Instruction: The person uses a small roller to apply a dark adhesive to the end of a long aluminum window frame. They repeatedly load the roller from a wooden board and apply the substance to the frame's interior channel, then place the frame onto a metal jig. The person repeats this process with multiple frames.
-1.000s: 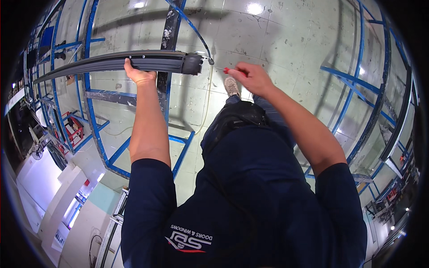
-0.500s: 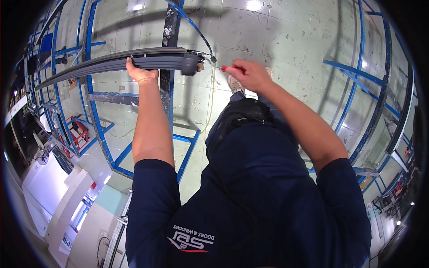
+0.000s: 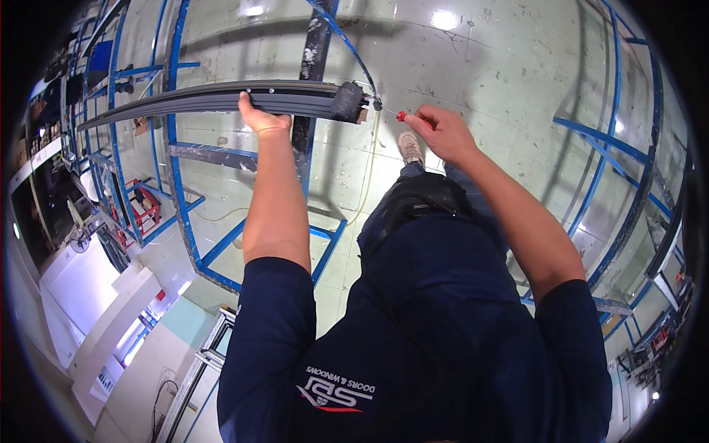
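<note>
Left hand (image 3: 264,120) grips the profile (image 3: 185,102) from the near side, some fingers hidden; the profile runs across above the rack (image 3: 214,156), its wrapped end (image 3: 347,102) pointing right. And the right hand (image 3: 445,133) is closed round the red screwdriver (image 3: 402,116), thin shaft aimed at that end! For control, I'd say: firm left grip, shaft straight, wrist relaxed; holding this far back, wobble looks likely.

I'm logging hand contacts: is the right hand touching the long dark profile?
Apart. The head view shows pale floor between the right hand and the long dark profile; that hand grips a red-handled tool.
</note>
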{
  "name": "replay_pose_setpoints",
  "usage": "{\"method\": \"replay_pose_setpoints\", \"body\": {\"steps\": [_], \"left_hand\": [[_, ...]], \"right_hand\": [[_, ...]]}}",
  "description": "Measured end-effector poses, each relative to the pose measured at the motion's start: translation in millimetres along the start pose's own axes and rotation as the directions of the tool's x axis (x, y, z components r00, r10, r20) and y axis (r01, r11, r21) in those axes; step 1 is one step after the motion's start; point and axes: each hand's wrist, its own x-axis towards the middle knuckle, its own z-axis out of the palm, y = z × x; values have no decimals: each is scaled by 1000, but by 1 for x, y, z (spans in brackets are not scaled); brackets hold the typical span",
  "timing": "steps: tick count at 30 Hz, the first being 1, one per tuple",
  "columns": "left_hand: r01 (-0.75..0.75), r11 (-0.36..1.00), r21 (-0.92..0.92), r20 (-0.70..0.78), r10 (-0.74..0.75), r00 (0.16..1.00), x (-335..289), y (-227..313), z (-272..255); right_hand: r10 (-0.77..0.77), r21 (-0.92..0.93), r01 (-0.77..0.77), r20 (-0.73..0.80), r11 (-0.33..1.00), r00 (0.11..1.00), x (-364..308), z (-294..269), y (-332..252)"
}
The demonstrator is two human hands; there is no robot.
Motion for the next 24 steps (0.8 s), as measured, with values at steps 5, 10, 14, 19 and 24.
{"method": "replay_pose_setpoints", "body": {"steps": [5,10,14,19,24], "left_hand": [[-25,995,-95,63,31,998,-2,-5,3],[104,967,-232,43,-96,994,27,-12,-27],[57,977,-205,-69,-72,995,19,-6,-13],[21,975,-219,75,-5,997,17,-11,-7],[11,1000,-19,71,-9,997,5,-2,-11]], "right_hand": [[-96,-31,94,-71,995,993,7,4,22],[-19,185,21,-15,982,1000,-1,21,9],[-47,93,50,-35,994,998,-9,5,33],[-118,13,118,-44,993,992,-2,15,13],[-57,41,57,-19,998,998,-20,-9,27]]}}
